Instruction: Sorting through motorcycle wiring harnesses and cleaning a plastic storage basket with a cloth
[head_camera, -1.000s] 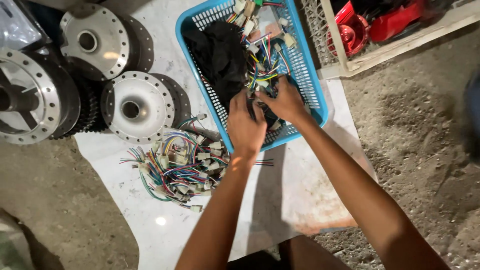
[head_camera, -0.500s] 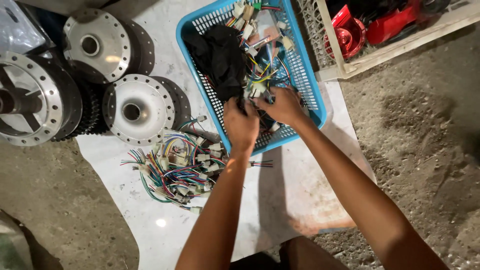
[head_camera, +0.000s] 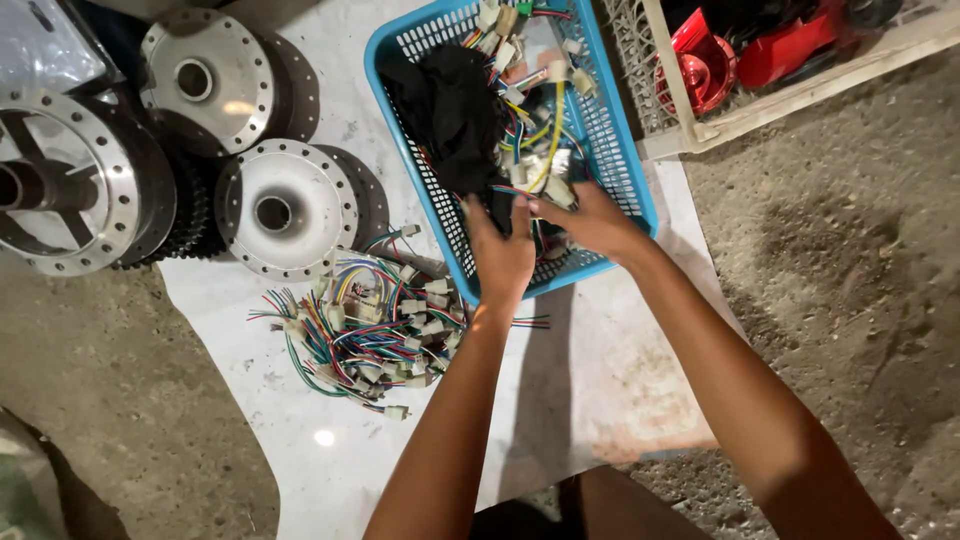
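A blue plastic basket (head_camera: 630, 160) sits on a white sheet and holds a black cloth bundle (head_camera: 452, 110) and coloured wires with white connectors (head_camera: 540, 120). Both hands reach into its near end. My left hand (head_camera: 502, 250) hovers over the near rim, fingers spread upward, touching the tangle. My right hand (head_camera: 590, 220) rests on wires and connectors at the near right corner, fingers curled around some of them. A separate pile of coloured wire harnesses (head_camera: 365, 325) lies on the sheet left of my left forearm.
Three round metal wheel hubs (head_camera: 285, 208) (head_camera: 195, 75) (head_camera: 60, 180) stand at the left. A white crate (head_camera: 690, 110) with red parts (head_camera: 770, 50) sits at top right. The white sheet (head_camera: 590, 380) lies on bare concrete floor (head_camera: 850, 250).
Both hands have shifted slightly within the basket's near end; the left hand's fingers have opened and lifted. The camera has tilted a little, moving the scene down and right.
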